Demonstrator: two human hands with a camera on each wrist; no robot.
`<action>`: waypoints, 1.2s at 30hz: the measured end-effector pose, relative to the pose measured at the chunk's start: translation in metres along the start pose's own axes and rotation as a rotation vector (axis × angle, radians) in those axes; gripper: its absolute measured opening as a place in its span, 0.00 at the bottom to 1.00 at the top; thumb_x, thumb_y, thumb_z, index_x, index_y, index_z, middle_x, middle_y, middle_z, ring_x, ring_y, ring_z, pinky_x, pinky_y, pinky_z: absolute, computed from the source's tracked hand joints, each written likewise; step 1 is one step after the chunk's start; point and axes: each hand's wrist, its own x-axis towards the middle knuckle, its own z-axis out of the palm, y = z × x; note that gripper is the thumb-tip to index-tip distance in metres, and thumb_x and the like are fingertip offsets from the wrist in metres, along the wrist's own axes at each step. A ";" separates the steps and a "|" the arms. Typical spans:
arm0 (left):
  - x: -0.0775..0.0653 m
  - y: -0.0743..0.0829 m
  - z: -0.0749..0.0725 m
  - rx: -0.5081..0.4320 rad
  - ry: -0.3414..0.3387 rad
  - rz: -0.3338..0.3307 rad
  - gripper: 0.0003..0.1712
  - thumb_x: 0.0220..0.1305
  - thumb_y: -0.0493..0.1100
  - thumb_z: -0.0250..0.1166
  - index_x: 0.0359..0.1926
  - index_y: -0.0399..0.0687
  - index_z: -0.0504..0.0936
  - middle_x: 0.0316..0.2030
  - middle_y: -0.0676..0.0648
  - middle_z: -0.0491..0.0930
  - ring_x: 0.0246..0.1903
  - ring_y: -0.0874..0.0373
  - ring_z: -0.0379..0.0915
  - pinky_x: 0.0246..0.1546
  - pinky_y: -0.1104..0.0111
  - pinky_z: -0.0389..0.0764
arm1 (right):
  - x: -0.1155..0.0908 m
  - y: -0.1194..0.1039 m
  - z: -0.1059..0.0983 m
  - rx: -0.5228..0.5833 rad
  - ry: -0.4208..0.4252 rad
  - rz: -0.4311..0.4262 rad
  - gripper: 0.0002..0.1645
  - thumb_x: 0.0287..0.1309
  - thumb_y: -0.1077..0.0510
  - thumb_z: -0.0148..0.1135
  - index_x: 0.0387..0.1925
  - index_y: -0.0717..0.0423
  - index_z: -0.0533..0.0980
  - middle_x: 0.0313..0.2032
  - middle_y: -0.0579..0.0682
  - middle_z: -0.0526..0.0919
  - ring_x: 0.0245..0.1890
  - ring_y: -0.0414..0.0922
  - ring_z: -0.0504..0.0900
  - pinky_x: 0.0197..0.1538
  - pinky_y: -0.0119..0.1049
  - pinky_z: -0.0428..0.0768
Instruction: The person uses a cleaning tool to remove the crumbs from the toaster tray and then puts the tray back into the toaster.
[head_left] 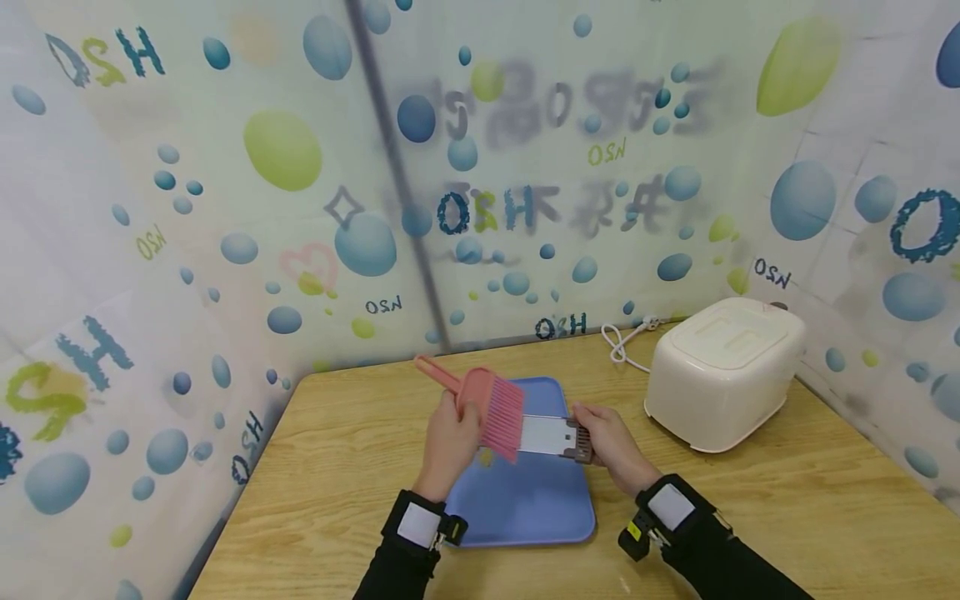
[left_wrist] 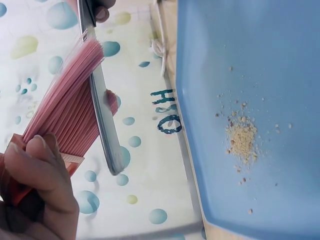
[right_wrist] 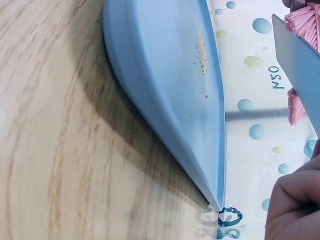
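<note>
My left hand [head_left: 452, 442] grips a small pink hand brush [head_left: 498, 408] near the base of its bristles, handle pointing up and left. In my right hand [head_left: 611, 448] is a flat metal crumb tray [head_left: 543, 435], held by its grey-brown end. Pink bristles overlap the metal plate, and in the left wrist view they show on both sides of its edge. Both tools are raised over a shallow blue tray [head_left: 525, 517] on the table. A little heap of pale crumbs [left_wrist: 242, 140], with loose bits scattered round it, lies in the blue tray.
To the right stands a white toaster [head_left: 723, 375], its white cord [head_left: 618, 346] lying behind it near the wall. The wooden table [head_left: 337, 467] meets a patterned curtain [head_left: 510, 283] at the back and sides.
</note>
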 end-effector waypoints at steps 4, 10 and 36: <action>0.000 -0.002 -0.004 0.001 0.010 -0.008 0.08 0.72 0.39 0.51 0.41 0.38 0.72 0.19 0.49 0.72 0.13 0.59 0.68 0.14 0.66 0.69 | 0.000 0.001 -0.001 -0.002 0.002 -0.006 0.31 0.81 0.47 0.40 0.61 0.72 0.71 0.40 0.54 0.83 0.36 0.41 0.82 0.38 0.36 0.82; 0.001 -0.004 -0.009 -0.004 0.023 -0.023 0.08 0.72 0.39 0.51 0.42 0.37 0.72 0.19 0.49 0.73 0.13 0.59 0.70 0.14 0.65 0.72 | 0.000 0.001 -0.002 0.001 -0.001 -0.015 0.31 0.81 0.48 0.39 0.60 0.73 0.71 0.39 0.54 0.84 0.35 0.41 0.83 0.36 0.35 0.81; 0.002 -0.015 -0.020 -0.002 0.062 -0.052 0.09 0.74 0.39 0.50 0.43 0.35 0.71 0.20 0.47 0.73 0.12 0.58 0.71 0.12 0.67 0.71 | -0.001 0.005 -0.004 0.019 0.011 -0.016 0.33 0.81 0.46 0.40 0.62 0.75 0.69 0.39 0.52 0.84 0.34 0.38 0.82 0.35 0.34 0.81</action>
